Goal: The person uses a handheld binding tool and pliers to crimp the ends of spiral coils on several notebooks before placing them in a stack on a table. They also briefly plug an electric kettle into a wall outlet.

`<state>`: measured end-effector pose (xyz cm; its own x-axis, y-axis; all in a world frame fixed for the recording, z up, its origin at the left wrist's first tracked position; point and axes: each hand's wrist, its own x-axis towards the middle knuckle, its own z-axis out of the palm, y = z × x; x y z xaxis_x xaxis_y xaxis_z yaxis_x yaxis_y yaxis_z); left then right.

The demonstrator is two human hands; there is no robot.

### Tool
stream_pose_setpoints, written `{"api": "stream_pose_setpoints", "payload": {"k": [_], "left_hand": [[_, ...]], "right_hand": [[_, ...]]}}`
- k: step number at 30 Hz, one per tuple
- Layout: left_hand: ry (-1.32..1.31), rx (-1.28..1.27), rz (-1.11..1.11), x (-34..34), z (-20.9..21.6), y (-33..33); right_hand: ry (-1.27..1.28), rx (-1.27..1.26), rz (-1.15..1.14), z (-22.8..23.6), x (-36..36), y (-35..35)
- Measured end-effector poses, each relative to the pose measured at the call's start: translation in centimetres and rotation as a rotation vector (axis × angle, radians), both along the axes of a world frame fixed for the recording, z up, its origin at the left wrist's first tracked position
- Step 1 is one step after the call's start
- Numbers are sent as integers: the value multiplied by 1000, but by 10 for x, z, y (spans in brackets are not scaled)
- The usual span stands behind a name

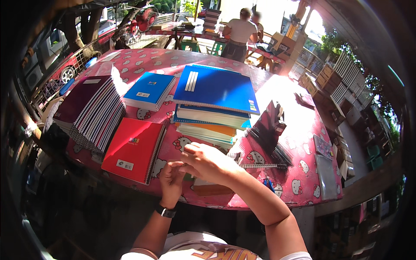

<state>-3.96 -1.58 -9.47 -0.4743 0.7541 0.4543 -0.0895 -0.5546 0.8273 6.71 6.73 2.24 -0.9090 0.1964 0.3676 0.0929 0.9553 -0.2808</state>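
Observation:
My left hand, with a dark watch on its wrist, is raised over the table's near edge with its fingers curled in. My right hand reaches across and meets it, its fingers bent. Whatever lies between the fingertips, if anything, is too small or hidden to make out. Left of the hands lies a red spiral notebook. Beyond them a large blue notebook tops a stack of thick blue and orange-edged books. Beneath my right forearm sits a brownish block, partly covered.
Purple spiral notebooks form a tall stack at the left, near smaller blue notebooks. Black binding coils and a dark crumpled object lie right. A clear plastic sleeve rests at the right edge. Two people are far off.

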Motion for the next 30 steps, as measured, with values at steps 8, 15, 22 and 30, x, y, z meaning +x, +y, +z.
{"api": "stream_pose_setpoints", "payload": {"k": [8, 15, 22, 30], "left_hand": [[-96, 42, -69, -3, 1, 5], [-181, 41, -116, -1, -4, 2], [20, 21, -34, 2, 1, 0], [-116, 13, -51, 6, -5, 6]], "right_hand": [[-100, -96, -173, -3, -1, -15], [-102, 218, -113, -1, 3, -19], [-87, -146, 1, 12, 6, -4], [-105, 96, -120, 1, 6, -18]]}}
